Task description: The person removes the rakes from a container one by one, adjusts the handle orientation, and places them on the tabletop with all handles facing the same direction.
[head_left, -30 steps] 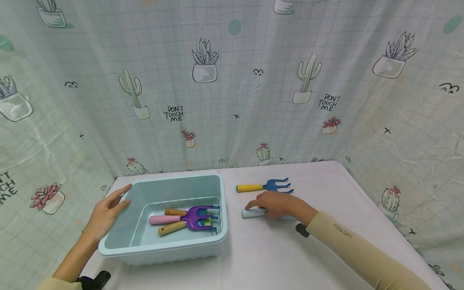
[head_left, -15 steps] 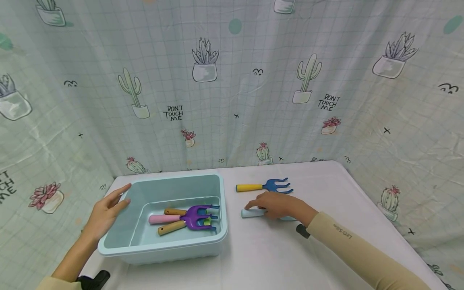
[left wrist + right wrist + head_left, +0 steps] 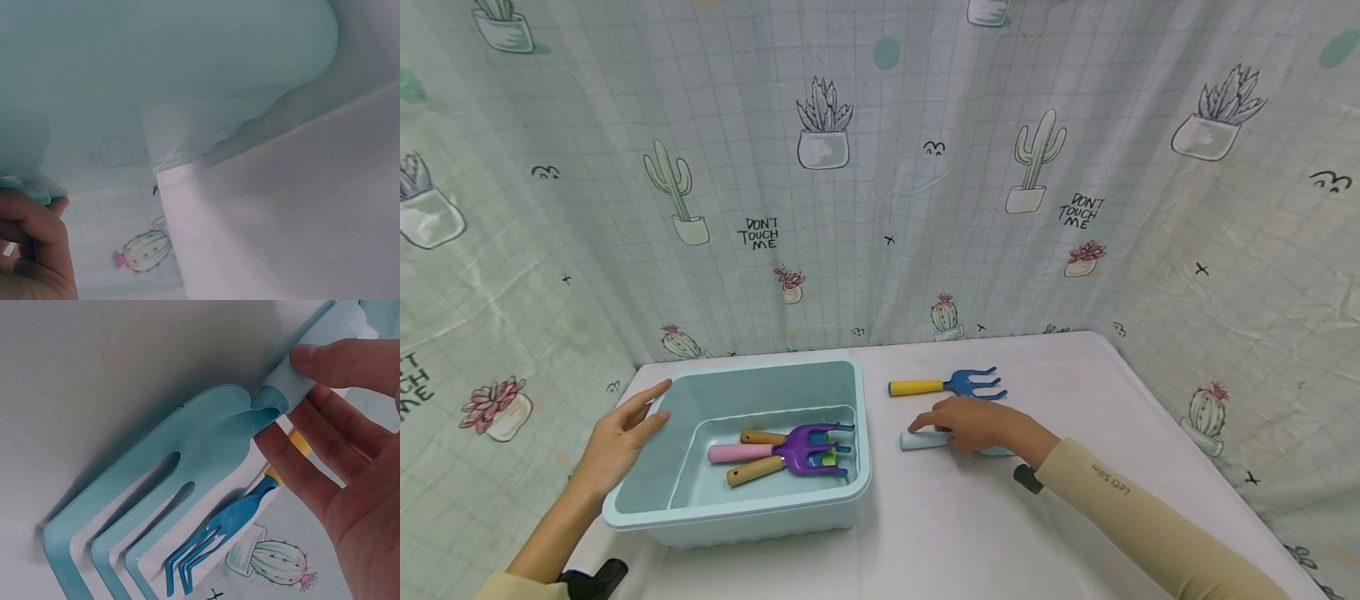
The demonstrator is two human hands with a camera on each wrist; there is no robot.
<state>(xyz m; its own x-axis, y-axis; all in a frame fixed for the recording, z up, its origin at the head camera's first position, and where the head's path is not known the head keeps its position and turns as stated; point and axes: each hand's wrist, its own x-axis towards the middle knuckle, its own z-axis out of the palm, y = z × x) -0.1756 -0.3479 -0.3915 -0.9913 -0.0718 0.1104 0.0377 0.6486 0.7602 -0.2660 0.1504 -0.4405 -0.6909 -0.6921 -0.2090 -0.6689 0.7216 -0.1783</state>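
Observation:
My left hand (image 3: 617, 446) holds the left rim of a light blue plastic bin (image 3: 737, 511); in the left wrist view its fingers (image 3: 37, 225) curl at the bin's edge. On the table right of the bin, my right hand (image 3: 973, 423) grips the handle of a pale blue hand rake (image 3: 922, 441). The right wrist view shows thumb and fingers on either side of that handle, with the rake's bent tines (image 3: 112, 569) resting low near the tabletop. Just behind lies a blue hand rake with a yellow handle (image 3: 917, 388), untouched.
Inside the bin, a purple hand rake with a pink handle (image 3: 801, 450) lies across tools with wooden handles (image 3: 754, 472), whose heads are partly hidden. A white table (image 3: 940, 533) carries everything. Cactus-print cloth (image 3: 880, 208) hangs behind and at both sides.

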